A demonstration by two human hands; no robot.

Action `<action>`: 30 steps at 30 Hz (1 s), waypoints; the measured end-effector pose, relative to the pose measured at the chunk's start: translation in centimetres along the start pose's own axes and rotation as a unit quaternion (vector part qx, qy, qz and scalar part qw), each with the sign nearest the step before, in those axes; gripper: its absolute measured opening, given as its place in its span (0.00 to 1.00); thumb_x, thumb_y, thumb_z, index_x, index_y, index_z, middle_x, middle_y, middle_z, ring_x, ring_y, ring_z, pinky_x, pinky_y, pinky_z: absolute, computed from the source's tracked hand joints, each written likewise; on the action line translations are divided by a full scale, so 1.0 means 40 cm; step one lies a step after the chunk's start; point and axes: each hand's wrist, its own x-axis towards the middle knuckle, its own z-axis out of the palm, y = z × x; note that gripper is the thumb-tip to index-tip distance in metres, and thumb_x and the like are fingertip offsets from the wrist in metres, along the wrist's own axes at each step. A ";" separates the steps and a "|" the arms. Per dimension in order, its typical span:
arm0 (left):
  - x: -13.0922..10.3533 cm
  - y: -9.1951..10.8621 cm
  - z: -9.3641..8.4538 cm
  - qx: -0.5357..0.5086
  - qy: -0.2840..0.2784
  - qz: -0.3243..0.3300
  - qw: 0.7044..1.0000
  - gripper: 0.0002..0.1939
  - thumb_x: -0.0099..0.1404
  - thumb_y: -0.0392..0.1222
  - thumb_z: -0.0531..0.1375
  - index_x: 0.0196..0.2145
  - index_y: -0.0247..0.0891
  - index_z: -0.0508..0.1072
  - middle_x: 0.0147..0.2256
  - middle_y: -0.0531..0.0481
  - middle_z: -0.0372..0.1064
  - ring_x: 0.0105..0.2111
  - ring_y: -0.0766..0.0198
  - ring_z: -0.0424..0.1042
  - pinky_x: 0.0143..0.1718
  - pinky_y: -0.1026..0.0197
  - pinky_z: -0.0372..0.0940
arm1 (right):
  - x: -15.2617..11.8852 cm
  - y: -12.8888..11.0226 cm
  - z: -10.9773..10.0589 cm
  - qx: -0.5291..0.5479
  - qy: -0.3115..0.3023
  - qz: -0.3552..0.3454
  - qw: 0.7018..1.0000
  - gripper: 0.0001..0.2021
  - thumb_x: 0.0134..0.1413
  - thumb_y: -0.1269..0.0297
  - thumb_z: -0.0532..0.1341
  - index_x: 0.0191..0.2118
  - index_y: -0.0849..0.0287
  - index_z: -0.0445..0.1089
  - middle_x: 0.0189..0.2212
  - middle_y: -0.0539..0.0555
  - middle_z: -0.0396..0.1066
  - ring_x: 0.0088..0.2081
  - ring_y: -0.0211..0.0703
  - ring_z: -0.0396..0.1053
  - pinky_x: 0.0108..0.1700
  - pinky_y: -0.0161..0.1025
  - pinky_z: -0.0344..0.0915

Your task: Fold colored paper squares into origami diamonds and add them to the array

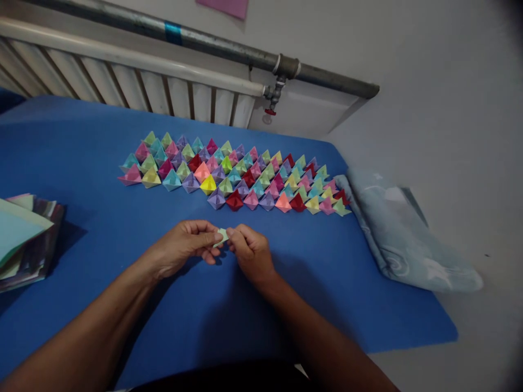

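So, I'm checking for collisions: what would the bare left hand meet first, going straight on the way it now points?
Probably the bare right hand, just beyond the small pale-green folded paper that the left hand grips; depth is unclear.

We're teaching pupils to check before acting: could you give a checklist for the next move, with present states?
1. Left hand gripping the small pale paper: ok.
2. Right hand gripping the same paper: ok.
3. Folded shapes clear of both hands: ok, they stand beyond them.
4. Paper stack clear of both hands: ok, off to the left.
5. Held paper's creases sharp: cannot tell, fingers cover much of it.
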 end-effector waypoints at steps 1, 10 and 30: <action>0.000 0.000 0.000 -0.001 0.003 -0.003 1.000 0.20 0.43 0.48 0.78 0.26 0.33 0.78 0.23 0.50 0.75 0.22 0.68 0.73 0.24 0.67 0.70 | 0.002 0.001 0.000 0.005 -0.003 0.011 1.000 0.17 0.59 0.53 0.55 0.22 0.55 0.64 0.20 0.46 0.64 0.25 0.36 0.62 0.32 0.35 0.59; -0.004 0.003 0.007 0.028 0.011 0.008 1.000 0.19 0.41 0.46 0.77 0.25 0.34 0.76 0.20 0.54 0.72 0.20 0.69 0.71 0.23 0.66 0.69 | 0.009 -0.010 -0.006 0.019 -0.056 0.030 0.998 0.16 0.55 0.53 0.58 0.22 0.56 0.63 0.19 0.45 0.59 0.24 0.35 0.57 0.29 0.34 0.55; -0.003 -0.009 0.005 0.175 -0.029 0.123 0.976 0.23 0.58 0.59 0.65 0.21 0.38 0.65 0.17 0.58 0.61 0.16 0.73 0.59 0.18 0.68 0.55 | 0.016 -0.004 -0.016 0.095 -0.043 0.015 0.994 0.17 0.57 0.52 0.59 0.23 0.55 0.62 0.20 0.45 0.60 0.24 0.34 0.58 0.28 0.33 0.56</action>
